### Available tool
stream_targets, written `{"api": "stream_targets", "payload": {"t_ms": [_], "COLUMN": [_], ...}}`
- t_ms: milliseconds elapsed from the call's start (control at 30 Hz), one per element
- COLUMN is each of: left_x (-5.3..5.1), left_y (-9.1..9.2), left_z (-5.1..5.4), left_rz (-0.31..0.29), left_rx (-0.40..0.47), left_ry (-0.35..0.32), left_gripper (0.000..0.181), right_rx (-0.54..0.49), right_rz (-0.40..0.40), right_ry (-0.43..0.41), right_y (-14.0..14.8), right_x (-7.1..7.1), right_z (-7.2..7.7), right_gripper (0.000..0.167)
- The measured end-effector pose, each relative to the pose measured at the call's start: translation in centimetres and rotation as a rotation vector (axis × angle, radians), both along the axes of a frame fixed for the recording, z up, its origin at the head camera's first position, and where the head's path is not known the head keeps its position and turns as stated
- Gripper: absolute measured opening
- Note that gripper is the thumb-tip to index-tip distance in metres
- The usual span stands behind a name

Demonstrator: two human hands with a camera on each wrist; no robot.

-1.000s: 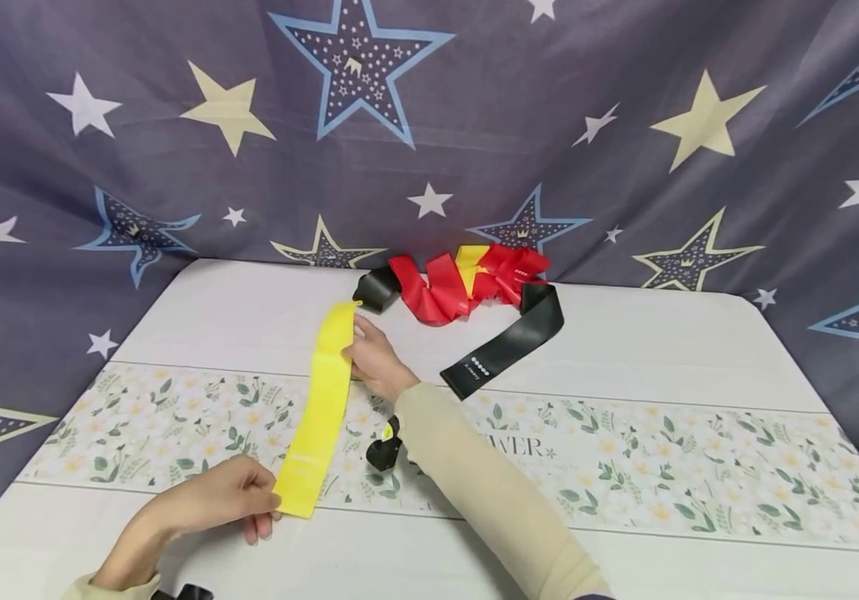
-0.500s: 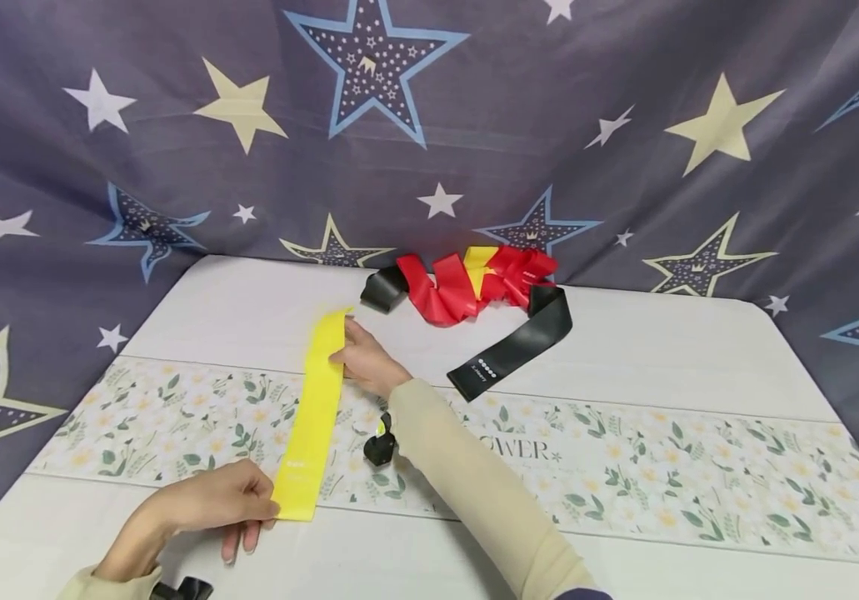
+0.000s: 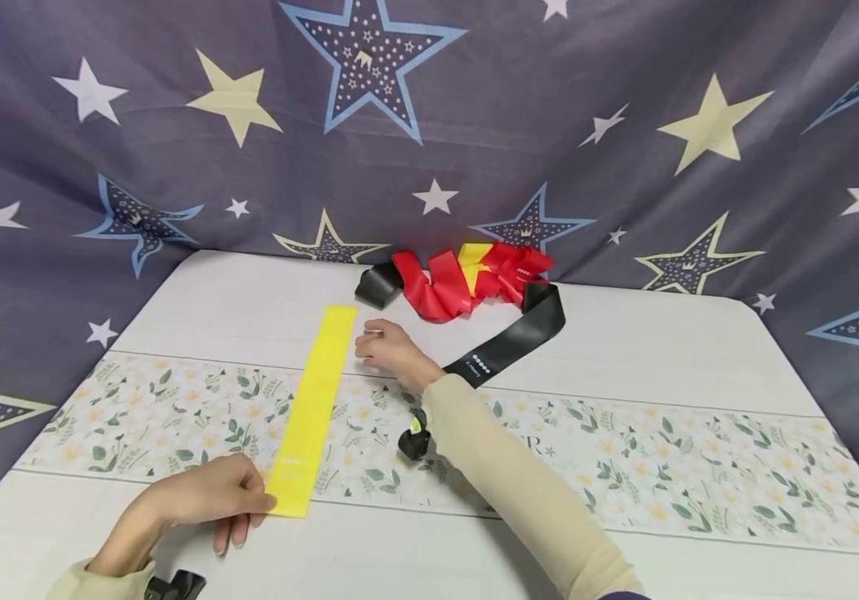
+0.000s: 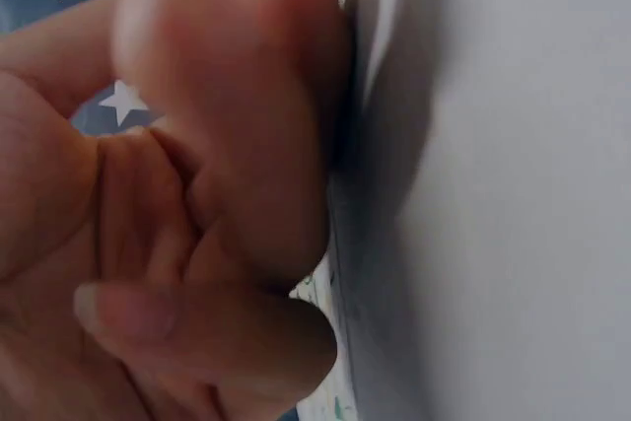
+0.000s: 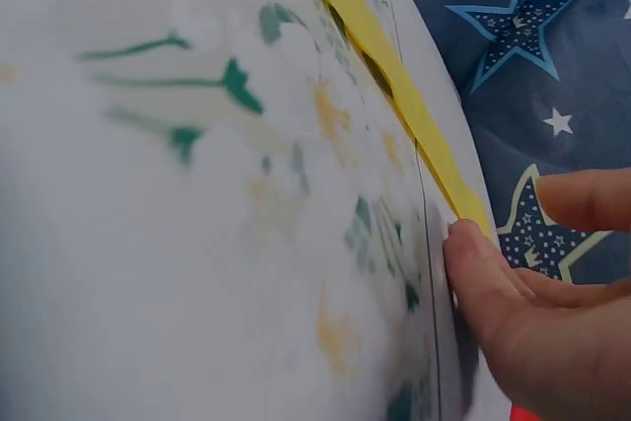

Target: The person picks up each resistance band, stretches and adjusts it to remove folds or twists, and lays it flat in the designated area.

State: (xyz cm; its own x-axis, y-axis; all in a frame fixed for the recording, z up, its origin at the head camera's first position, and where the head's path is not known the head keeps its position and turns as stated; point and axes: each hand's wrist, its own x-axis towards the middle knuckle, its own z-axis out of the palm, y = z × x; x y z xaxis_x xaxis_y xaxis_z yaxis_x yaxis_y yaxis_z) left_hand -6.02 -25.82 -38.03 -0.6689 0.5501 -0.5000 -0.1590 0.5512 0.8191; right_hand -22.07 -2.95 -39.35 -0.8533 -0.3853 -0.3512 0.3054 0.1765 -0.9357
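A yellow resistance band (image 3: pixel 317 408) lies flat and long across the floral strip of the table, with faint white print near its near end. My left hand (image 3: pixel 212 496) pinches its near left corner between thumb and forefinger; the other fingers curl beneath. In the left wrist view the curled fingers (image 4: pixel 227 145) hide that corner. My right hand (image 3: pixel 395 354) is just right of the band's far end, fingers loosely bent and holding nothing. The right wrist view has the band (image 5: pixel 394 76) as a thin, slightly wavy strip beyond the right hand's thumb (image 5: pixel 473 263).
At the back of the table (image 3: pixel 639 342) lie crumpled red bands (image 3: pixel 440 287), a yellow band (image 3: pixel 471 267) among them, and a black band (image 3: pixel 519 329) whose printed end reaches forward, partly behind my right forearm. A star-patterned cloth (image 3: pixel 519 100) hangs behind the table.
My right hand has let go of the yellow band's far end and moved a little right. That end has gone from raised and curved to flat. The left hand keeps its pinch.
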Motion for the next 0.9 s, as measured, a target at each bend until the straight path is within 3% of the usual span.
{"api": "stream_targets", "payload": {"t_ms": [333, 667, 900], "left_x": [0.0, 0.0, -0.8], "left_y": [0.5, 1.2, 3.1], "left_z": [0.7, 1.1, 1.8], "left_rz": [0.027, 0.09, 0.155], "left_rx": [-0.084, -0.212, -0.301], "left_ry": [0.069, 0.141, 0.241], "left_gripper": [0.035, 0.036, 0.027], "right_rx": [-0.038, -0.099, -0.087], "right_rz": [0.083, 0.054, 0.021], "right_ry": [0.036, 0.039, 0.032], "right_y": [5.8, 10.1, 12.4], "right_x": [2.6, 4.1, 4.5], "right_z": [0.0, 0.2, 0.2], "right_gripper": [0.045, 0.041, 0.041]}}
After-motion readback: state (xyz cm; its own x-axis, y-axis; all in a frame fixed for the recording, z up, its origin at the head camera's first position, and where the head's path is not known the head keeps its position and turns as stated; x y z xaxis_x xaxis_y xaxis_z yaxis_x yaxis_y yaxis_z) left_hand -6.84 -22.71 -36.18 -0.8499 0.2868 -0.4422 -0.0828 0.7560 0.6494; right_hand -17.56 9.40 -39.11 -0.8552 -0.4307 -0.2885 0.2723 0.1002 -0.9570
